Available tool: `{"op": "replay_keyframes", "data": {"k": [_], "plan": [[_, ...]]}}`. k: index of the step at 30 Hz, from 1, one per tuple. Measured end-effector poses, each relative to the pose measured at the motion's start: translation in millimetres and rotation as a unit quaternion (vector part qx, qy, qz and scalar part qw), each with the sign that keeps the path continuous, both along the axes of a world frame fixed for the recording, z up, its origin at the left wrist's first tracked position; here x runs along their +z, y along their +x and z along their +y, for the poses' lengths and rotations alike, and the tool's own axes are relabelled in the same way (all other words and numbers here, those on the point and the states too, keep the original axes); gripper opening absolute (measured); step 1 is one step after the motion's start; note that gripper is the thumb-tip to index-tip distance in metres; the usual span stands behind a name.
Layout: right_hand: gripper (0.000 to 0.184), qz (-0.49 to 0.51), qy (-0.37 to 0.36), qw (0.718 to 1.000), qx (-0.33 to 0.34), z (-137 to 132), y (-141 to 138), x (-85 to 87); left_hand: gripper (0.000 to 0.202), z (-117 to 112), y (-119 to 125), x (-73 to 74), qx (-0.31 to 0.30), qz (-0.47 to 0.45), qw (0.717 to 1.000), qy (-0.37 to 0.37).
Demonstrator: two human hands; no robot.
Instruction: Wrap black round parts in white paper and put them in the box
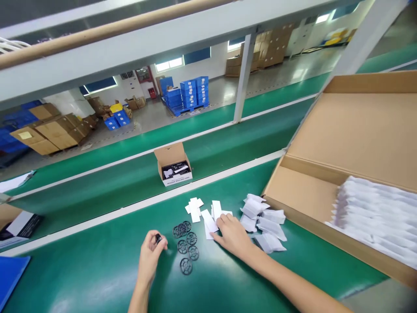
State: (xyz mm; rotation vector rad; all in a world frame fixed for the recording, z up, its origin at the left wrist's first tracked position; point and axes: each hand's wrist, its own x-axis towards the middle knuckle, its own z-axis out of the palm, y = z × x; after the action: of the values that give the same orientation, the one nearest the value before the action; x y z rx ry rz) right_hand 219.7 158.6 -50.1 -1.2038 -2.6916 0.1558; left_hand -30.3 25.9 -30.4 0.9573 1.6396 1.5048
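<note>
My left hand (152,252) is closed, its fingertips pinched round a small black part (158,238) whose kind I cannot make out. My right hand (233,234) reaches over loose white paper slips (209,221), touching them with thumb and fingers apart. Between the hands lie several black spoked plastic rings (186,266), some overlapping at the top of the group. A second small pile of white slips (194,208) lies just beyond the rings. Right of my right hand are several white wrapped packets (269,227) in a loose heap.
A large open cardboard box (299,184) on the right holds rows of white wrapped packets (378,217). A small open carton (177,178) with black parts stands on the belt beyond the white rail. Another carton (19,226) and a blue tray (13,276) are at left.
</note>
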Motion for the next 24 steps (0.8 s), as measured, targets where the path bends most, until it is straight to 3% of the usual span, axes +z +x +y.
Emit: {"op": "replay_keyframes", "data": {"k": [4,7,9,12,14,16,19,22,24], "plan": [[0.011,0.091,-0.067,0.993,-0.041,4,7,0.8,0.041,-14,48,9.9,0.000,-0.207,0.978,0.035],[0.012,0.195,-0.117,0.973,-0.033,-6,18,12.3,0.041,-10,84,11.0,0.016,-0.313,0.949,0.030],[0.017,0.220,-0.095,0.971,-0.007,-20,22,23.7,0.041,0,104,9.5,0.009,-0.344,0.939,0.019],[0.023,0.219,-0.060,0.973,0.034,-45,25,40.1,0.038,17,129,8.1,-0.059,-0.358,0.931,0.036],[0.028,0.239,-0.084,0.965,0.066,-53,31,47.2,0.036,27,138,9.8,-0.074,-0.362,0.928,0.046],[0.028,0.274,-0.113,0.952,0.075,-51,45,48.9,0.036,34,140,13.7,-0.052,-0.367,0.928,0.042],[0.019,0.281,-0.069,0.957,-0.012,-33,83,39.6,0.037,41,136,20.8,-0.026,-0.371,0.927,0.037],[0.019,0.191,-0.009,0.972,-0.136,-11,124,18.5,0.044,47,134,23.5,-0.034,-0.371,0.927,0.052],[0.022,0.133,-0.020,0.972,-0.190,-1,143,2.0,0.048,50,138,21.8,-0.036,-0.363,0.929,0.053]]}}
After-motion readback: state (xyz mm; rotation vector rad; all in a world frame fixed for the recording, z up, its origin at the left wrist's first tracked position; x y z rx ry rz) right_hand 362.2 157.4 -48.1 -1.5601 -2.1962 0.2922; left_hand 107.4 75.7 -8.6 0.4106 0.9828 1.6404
